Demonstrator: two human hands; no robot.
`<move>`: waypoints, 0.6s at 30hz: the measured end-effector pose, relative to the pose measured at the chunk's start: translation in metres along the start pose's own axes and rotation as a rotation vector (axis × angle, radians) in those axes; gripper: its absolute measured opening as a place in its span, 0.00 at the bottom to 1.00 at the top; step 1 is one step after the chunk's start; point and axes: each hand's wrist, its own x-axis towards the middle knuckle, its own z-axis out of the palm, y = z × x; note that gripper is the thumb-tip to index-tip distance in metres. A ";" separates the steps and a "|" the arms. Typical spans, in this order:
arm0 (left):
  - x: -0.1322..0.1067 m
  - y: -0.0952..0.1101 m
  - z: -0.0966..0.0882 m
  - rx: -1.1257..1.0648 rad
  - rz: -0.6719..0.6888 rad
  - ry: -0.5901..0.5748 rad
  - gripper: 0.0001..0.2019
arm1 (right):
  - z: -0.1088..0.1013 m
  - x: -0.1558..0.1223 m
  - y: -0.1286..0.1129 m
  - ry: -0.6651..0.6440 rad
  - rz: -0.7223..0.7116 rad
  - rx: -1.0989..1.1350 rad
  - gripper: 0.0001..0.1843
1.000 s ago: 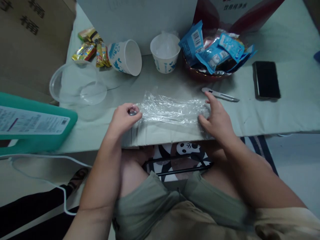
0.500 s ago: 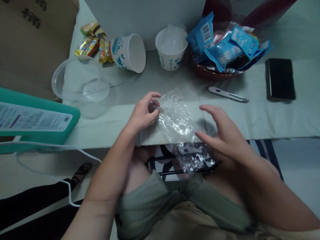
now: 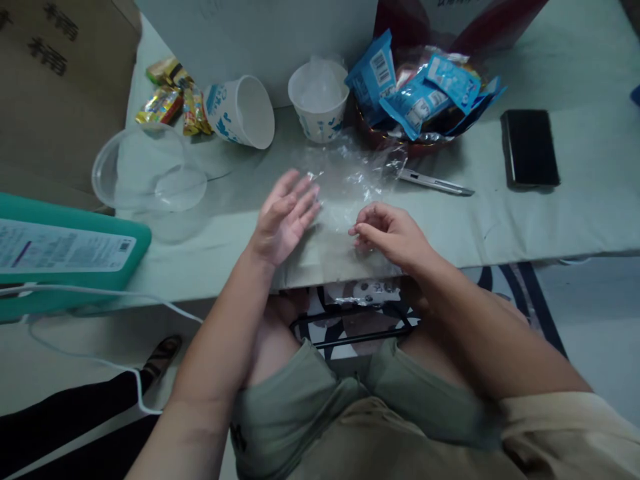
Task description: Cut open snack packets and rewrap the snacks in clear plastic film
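A crumpled clear plastic bag [image 3: 357, 177] lies on the table in front of me, its thin film reaching towards the cup and the utility knife. My left hand [image 3: 287, 217] is open beside the bag's left side, palm turned up and fingers spread, holding nothing. Curled over the bag's near part is my right hand [image 3: 387, 230], with thumb and forefinger brought together at the film. A utility knife [image 3: 437, 182] lies to the right, partly overlapped by the film at its left end.
Behind stand a tipped paper cup [image 3: 240, 111], an upright cup [image 3: 320, 107] and a bowl [image 3: 405, 143] of blue packets. Left are wrapped snacks [image 3: 160, 103], a clear plastic container [image 3: 145, 167] and a green jug [image 3: 70, 247]. A black box-shaped object [image 3: 530, 148] lies right. Another person's leg [image 3: 75, 413] shows lower left.
The plastic bag has shifted away from me, up the table. My right hand has moved left and curled its fingers in. My left hand has turned palm up and spread open.
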 end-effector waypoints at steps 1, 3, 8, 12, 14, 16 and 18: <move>0.002 -0.003 0.003 -0.013 -0.099 -0.080 0.37 | 0.000 0.002 0.000 0.011 0.006 0.046 0.12; 0.005 -0.007 0.009 0.009 -0.266 -0.217 0.32 | -0.002 0.005 0.001 0.014 0.022 0.070 0.14; 0.009 -0.007 0.014 0.154 -0.337 -0.151 0.18 | -0.012 0.009 0.008 0.009 0.006 0.014 0.26; 0.012 -0.005 0.006 0.114 -0.296 -0.128 0.25 | -0.018 0.015 0.011 0.008 -0.055 0.056 0.34; 0.014 -0.006 0.003 0.088 -0.282 -0.103 0.25 | -0.020 0.017 0.009 0.023 -0.103 0.052 0.27; 0.016 -0.008 0.001 0.070 -0.247 -0.060 0.22 | -0.022 0.018 0.007 0.037 -0.162 0.021 0.15; 0.018 -0.009 0.000 0.044 -0.195 -0.028 0.17 | -0.025 0.020 0.004 0.053 -0.225 -0.044 0.06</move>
